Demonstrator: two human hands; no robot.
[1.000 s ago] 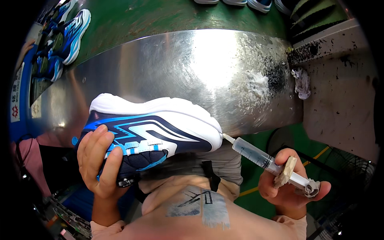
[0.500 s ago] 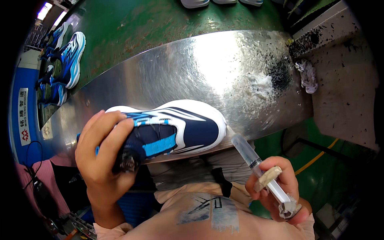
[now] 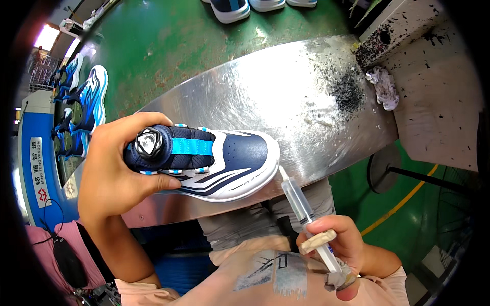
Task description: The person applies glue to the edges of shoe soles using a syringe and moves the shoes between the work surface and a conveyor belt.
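Left hand (image 3: 120, 171) gripping navy sneaker (image 3: 214, 160), right hand (image 3: 342, 245) holding syringe (image 3: 301, 204)

A crumpled white rag (image 3: 382, 87) is seen at the steel worktop (image 3: 286, 97) edge; blue shoes (image 3: 84, 99) are lined up on the green floor (image 3: 173, 41).

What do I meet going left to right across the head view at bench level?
Blue shoes on the rack → left hand → navy shoe → syringe in the right hand → crumpled white rag.
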